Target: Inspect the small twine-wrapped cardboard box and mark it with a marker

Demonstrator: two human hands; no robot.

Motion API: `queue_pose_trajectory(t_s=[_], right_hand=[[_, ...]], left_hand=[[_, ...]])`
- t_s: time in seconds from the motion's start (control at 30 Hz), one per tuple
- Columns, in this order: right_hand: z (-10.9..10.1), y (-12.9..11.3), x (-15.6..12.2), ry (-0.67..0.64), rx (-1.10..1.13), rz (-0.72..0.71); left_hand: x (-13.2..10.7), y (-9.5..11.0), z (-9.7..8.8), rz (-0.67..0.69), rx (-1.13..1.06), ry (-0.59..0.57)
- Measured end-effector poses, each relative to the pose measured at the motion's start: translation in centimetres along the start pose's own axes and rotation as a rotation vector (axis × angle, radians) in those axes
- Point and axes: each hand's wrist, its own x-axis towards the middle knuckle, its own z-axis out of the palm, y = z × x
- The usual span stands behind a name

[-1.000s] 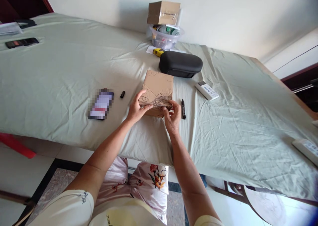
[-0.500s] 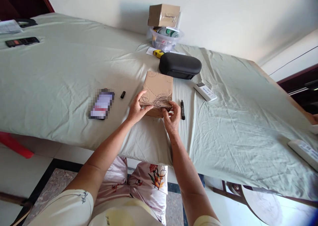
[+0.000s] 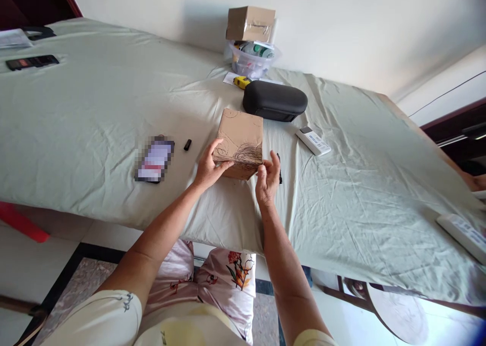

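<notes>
A brown cardboard box [image 3: 241, 130] with dark scribbled lines on its top sits on the cloth in front of me. Its left front corner is gripped by my left hand [image 3: 209, 169], thumb along the front edge and fingers on the left side. My right hand [image 3: 268, 180] is just off the box's right front corner, fingers apart and holding nothing. A black marker [image 3: 280, 174] lies right beside that hand, mostly hidden behind it. Left of the box is the small black marker cap [image 3: 187, 145].
A blurred phone [image 3: 155, 159] lies to the left. Behind the box are a black case [image 3: 275, 100], a yellow tape measure [image 3: 242, 82] and a plastic basket [image 3: 248, 65] with a second carton [image 3: 250, 23] on top. A white boxy item [image 3: 313, 141] lies right, on the green tablecloth [image 3: 360, 184].
My right hand has come off the box's front right edge and shifted slightly right, fingers opening, now covering much of the marker. My left hand has stayed on the box.
</notes>
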Motion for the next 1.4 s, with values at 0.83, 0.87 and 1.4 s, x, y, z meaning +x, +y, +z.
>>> queue_pose_trajectory(t_s=[0.83,0.87,1.4], right_hand=[[-2.8,2.4,1.5,-0.071,-0.038,0.348],[-2.8,2.1,1.5,-0.063,0.022,0.341],[-2.1,-2.4,0.8,0.291,0.179,0.048]], left_hand=[[0.5,-0.1,-1.1,-0.030,-0.040,0.003],[0.5,-0.1,-1.1,-0.031,-0.041,0.001],[0.4,-0.4,-1.2,-0.007,-0.013,-0.019]])
